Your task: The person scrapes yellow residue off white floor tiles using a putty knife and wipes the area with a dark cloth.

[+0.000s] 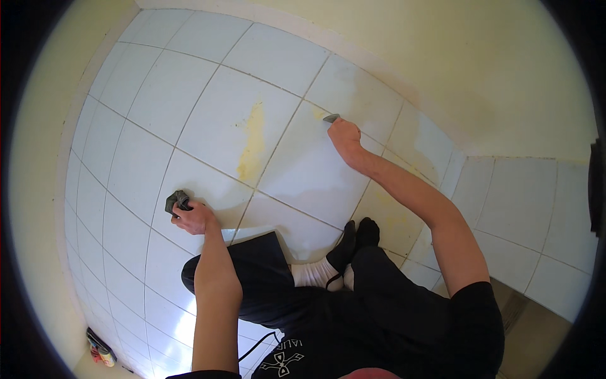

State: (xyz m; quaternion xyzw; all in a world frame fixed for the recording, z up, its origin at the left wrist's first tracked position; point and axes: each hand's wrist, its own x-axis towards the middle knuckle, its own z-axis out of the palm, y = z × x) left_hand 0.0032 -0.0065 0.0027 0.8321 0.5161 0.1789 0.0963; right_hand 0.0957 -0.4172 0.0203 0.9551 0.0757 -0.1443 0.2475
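My left hand is closed on a bunched dark grey-green cloth, close to the white tiles on the left. Farther off to the right, my right hand grips a small flat grey blade, like a scraper; its handle is hidden in the fist. The blade's tip is at a pale yellow stain near a grout line. Between the two hands, a longer yellow stain runs down one white tile.
Cream walls border the tiled floor. A tiled ledge stands on the right. My crossed feet in dark socks rest near the middle. More yellow marks show beside them. Small containers sit at the lower left.
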